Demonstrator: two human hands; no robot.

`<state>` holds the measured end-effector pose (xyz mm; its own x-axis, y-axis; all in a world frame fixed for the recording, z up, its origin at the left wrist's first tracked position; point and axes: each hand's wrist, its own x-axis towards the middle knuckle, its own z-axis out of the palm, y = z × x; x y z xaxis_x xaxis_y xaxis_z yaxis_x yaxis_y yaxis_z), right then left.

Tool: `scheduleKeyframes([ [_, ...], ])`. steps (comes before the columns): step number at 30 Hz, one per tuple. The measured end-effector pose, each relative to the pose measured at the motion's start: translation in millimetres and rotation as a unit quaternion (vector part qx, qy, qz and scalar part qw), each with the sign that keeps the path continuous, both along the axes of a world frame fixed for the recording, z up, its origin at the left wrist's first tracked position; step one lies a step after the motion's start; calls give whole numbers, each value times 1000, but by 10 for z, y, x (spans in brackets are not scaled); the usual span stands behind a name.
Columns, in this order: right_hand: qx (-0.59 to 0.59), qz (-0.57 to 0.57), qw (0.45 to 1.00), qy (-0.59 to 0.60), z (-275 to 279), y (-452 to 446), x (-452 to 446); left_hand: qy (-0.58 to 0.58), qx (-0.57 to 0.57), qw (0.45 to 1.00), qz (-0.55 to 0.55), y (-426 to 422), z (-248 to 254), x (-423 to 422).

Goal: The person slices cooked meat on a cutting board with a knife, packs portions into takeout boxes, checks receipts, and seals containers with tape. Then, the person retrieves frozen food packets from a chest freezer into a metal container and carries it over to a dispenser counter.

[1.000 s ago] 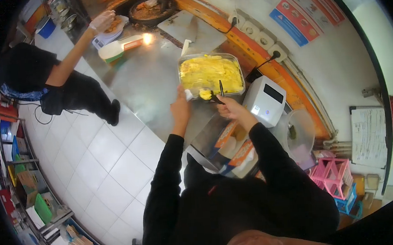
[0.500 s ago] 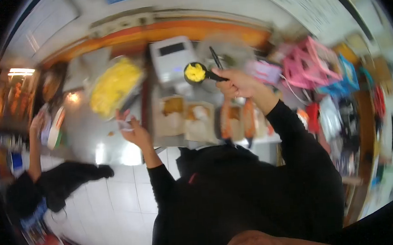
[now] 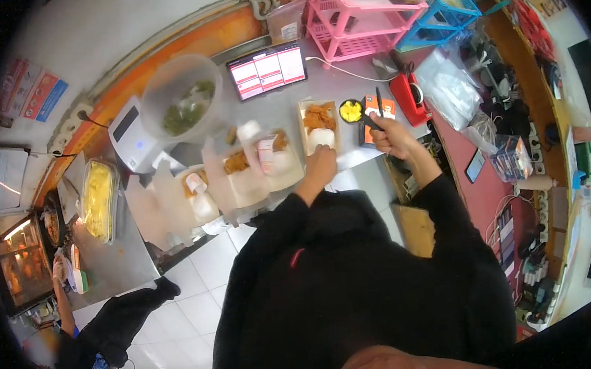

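My right hand (image 3: 393,136) grips a black scoop (image 3: 351,111) with yellow food in its bowl, and a thin black utensil (image 3: 379,100) sticks up from the same hand. My left hand (image 3: 320,167) is at the front of an open box (image 3: 312,142) that holds brown fried food (image 3: 319,117) and a white lump (image 3: 321,138). Its fingertips are at the lump, and what they hold, if anything, is hidden. The scoop is just right of this box, near an orange box (image 3: 386,104). More open boxes with food (image 3: 236,162) stand to the left.
A lit tablet (image 3: 267,71), a clear tub of greens (image 3: 184,104) and a white device (image 3: 131,138) line the back. Pink racks (image 3: 359,15) stand behind. A tray of yellow food (image 3: 99,200) is far left, where a co-worker's hand (image 3: 58,268) is near the counter edge.
The view has swung right, from the yellow tray to the food boxes. My right hand carried the scoop of yellow food along. My left hand moved from beside the tray to a box.
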<state>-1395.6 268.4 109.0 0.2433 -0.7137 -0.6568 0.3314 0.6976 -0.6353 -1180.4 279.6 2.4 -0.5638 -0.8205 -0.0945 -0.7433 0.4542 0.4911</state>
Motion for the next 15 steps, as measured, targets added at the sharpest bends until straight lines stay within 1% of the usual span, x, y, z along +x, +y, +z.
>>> scheduleKeyframes([
  [2, 22, -27, 999, 10, -373, 75, -122, -52, -12, 999, -3, -141, -584, -144],
  [3, 19, -39, 999, 3, -418, 104, -112, -77, -17, 997, -4, -204, -725, -176],
  [4, 18, -52, 999, -4, -460, 121, -100, -74, -8, 997, -2, -223, -749, -186],
  [7, 12, -43, 998, -44, -622, 133, -158, -65, 31, 997, 6, -206, -645, -166],
  [10, -3, -24, 998, -55, -854, 122, -230, -77, 40, 996, 10, -186, -423, -144],
  [11, 14, -32, 998, -43, -859, 110, -209, -70, 44, 996, 22, -211, -451, -138],
  [14, 0, -22, 1000, 12, -921, 93, -52, -39, 91, 992, 76, -287, -508, -98],
  [15, 4, -24, 1000, 16, -1043, 85, -16, 7, 78, 991, 110, -280, -544, -85],
])
